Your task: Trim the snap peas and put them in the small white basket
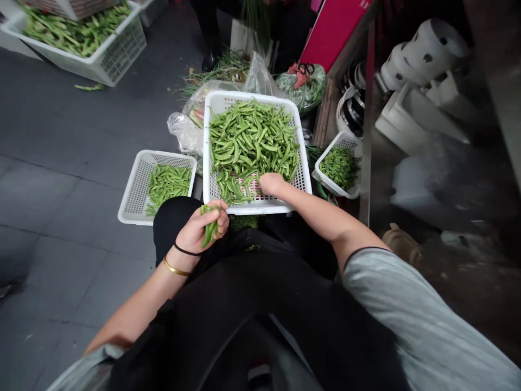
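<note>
A white plastic basket (304,163) in front of me is heaped with green pea pods (254,133). Several pods are gripped in my left hand (207,225), just outside the basket's near left corner. My right hand (271,184) reaches over the near rim into the basket, beside the pile. Its fingers curl inward and are mostly hidden, so what they hold, if anything, does not show. To the left, a smaller white basket (132,187) contains more pods (169,183) on its right side.
Right of the big basket stands a small basket (324,174) of green leaves. Plastic bags (187,130) and loose green stalks (232,68) lie behind it, near another person's legs and shoe (209,61). A crate of greens (93,62) sits upper left. A metal-edged shelf (366,163) borders the right.
</note>
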A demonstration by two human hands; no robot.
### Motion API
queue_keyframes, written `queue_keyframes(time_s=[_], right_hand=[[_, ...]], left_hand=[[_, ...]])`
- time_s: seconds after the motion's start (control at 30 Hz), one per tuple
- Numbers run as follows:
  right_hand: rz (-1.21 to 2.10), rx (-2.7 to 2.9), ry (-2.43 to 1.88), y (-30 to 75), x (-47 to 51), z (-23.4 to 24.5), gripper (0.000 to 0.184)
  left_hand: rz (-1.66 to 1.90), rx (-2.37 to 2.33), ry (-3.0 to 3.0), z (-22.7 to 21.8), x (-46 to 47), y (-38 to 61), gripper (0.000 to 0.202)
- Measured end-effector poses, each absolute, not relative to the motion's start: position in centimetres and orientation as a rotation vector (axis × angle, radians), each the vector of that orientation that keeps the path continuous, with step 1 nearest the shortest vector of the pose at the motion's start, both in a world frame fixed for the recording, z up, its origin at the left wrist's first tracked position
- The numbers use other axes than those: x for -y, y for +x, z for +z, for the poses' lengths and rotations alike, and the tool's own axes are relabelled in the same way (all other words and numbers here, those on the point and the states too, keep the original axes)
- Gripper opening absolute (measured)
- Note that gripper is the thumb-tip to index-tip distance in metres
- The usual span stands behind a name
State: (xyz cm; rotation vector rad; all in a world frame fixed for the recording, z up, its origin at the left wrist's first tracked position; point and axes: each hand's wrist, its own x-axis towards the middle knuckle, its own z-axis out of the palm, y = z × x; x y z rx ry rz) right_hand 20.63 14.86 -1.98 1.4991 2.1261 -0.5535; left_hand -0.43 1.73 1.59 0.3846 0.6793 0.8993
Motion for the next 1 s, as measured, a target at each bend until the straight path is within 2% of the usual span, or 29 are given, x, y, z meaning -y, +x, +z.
queue_keyframes(time_s=[0.13,0.27,0.33,0.43,0.5,0.53,0.6,0.7,0.77,0.8,0.87,0.93,1.0], right_hand=[[-0.597,-2.169,1.473,20.2,-15.4,-3.7,0.023],[-0.646,-2.253,1.513,21.7,-13.0,-0.6,0.024],[-0.900,-2.294,1.485,22.1,-10.4,1.5,0.026],[-1.683,-2.210,1.377,21.9,-5.7,3.8,0.025],[-1.946,-2.189,1.291,21.6,-3.2,4.6,0.024],[-1.952,-2.256,1.281,21.4,-2.3,4.8,0.023],[-1.748,-2.557,1.336,21.0,-0.9,4.9,0.023],[-1.072,-3.123,1.377,20.3,0.3,5.0,0.026],[-0.817,-3.354,1.196,19.8,0.9,5.0,0.029],[-0.824,-3.419,1.074,19.6,1.2,5.2,0.029],[-1.037,-3.440,0.912,19.6,1.5,5.5,0.027],[-1.377,-3.299,1.013,20.3,1.5,6.0,0.024],[-1.671,-3.086,1.300,21.6,1.0,6.6,0.023]], left_hand=[[0.836,-0.745,0.479,1.9,-1.4,-0.9,0.025],[0.847,-0.955,0.578,2.1,-1.3,-0.5,0.024],[0.875,-1.082,0.645,2.2,-1.3,0.3,0.029],[0.884,-1.153,0.772,2.7,-0.9,1.7,0.034],[0.880,-1.133,0.845,3.2,-0.4,2.4,0.032],[0.896,-1.125,0.861,3.4,-0.2,2.6,0.031],[0.964,-1.126,0.839,3.8,0.4,2.8,0.030],[1.060,-1.109,0.745,4.1,1.0,2.7,0.030],[1.041,-1.039,0.725,4.1,1.4,2.5,0.029],[1.011,-0.994,0.731,4.1,1.6,2.4,0.029],[0.930,-0.906,0.764,4.2,1.9,2.2,0.029],[0.853,-0.837,0.801,4.2,2.2,1.9,0.029],[0.792,-0.786,0.811,4.2,2.3,1.6,0.028]])
